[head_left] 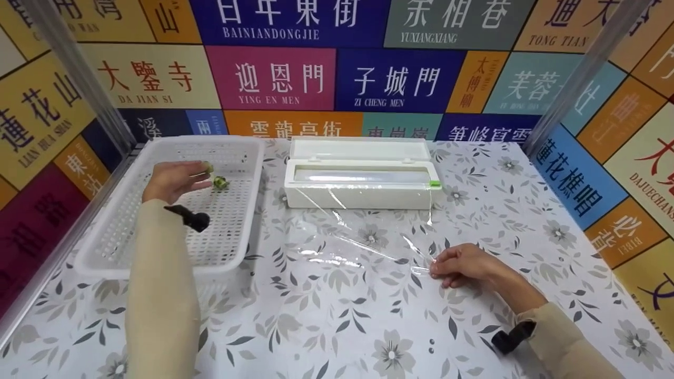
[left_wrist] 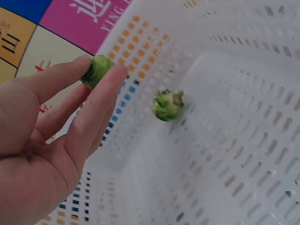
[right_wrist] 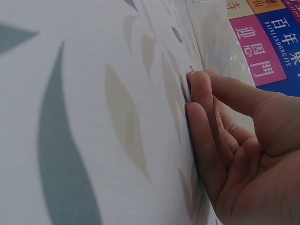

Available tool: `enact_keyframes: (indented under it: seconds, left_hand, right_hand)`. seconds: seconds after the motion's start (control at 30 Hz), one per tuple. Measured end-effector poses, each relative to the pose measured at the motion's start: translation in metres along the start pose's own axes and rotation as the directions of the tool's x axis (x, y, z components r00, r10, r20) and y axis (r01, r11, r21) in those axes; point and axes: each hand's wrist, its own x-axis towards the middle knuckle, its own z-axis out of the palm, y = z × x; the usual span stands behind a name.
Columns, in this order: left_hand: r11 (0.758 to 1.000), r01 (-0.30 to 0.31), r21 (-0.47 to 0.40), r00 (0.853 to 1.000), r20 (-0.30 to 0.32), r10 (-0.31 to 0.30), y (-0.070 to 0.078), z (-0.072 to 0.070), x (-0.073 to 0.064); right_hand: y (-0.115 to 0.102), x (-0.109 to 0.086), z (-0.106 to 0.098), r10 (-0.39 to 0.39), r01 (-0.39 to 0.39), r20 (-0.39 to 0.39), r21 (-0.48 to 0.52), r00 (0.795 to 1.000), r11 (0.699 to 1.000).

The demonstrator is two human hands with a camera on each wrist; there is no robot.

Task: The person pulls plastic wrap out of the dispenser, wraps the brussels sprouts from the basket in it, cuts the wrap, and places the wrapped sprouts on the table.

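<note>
In the head view, my left hand [head_left: 172, 181] is over the white perforated basket [head_left: 256, 195], pinching a small round green vegetable [left_wrist: 99, 70], perhaps a Brussels sprout, between thumb and fingers. A second such vegetable [left_wrist: 168, 107], with a cut brownish stem end, lies inside the basket. On the right, my right hand [head_left: 468, 266] pinches a corner of clear plastic wrap [head_left: 342, 234] close to the tabletop. From there the wrap stretches back to a white dispenser box [head_left: 363, 197], whose lid stands raised. In the right wrist view, the fingertips hold low against the cloth.
A green slider [head_left: 435, 183] sits at the right end of the dispenser. The table has a floral cloth [head_left: 392, 352]. Colourful sign-covered panels [head_left: 271, 79] rise behind and at both sides, with clear corner posts [head_left: 584, 73] between them.
</note>
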Motion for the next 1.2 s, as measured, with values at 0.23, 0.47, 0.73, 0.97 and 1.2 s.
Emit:
enact_keyframes:
  seconds: [0.23,0.47,0.73,0.97,1.2]
  left_hand:
    - [0.996,-0.089,0.022,0.996,0.032,0.089,0.017,0.007,-0.006]
    - [0.984,-0.174,-0.024,0.981,0.088,0.176,0.036,0.025,-0.016]
    - [0.98,-0.193,-0.041,0.973,0.123,0.197,0.049,0.051,-0.034]
    - [0.973,-0.226,-0.043,0.96,0.158,0.23,0.05,0.08,-0.048]
    - [0.971,-0.238,-0.027,0.935,0.266,0.237,0.051,0.109,-0.071]
  right_hand:
    - [-0.002,0.0,0.0,0.016,-0.016,-0.005,0.001,1.0,1.0]
    - [-0.004,0.002,-0.001,-0.011,0.01,0.018,0.018,1.0,1.0]
    - [-0.004,0.002,0.0,-0.013,0.011,0.029,0.054,1.0,0.998]
    - [-0.005,0.003,0.003,0.006,-0.007,0.02,0.058,1.0,0.998]
    - [-0.005,0.002,0.004,0.016,-0.016,0.01,0.056,1.0,0.998]
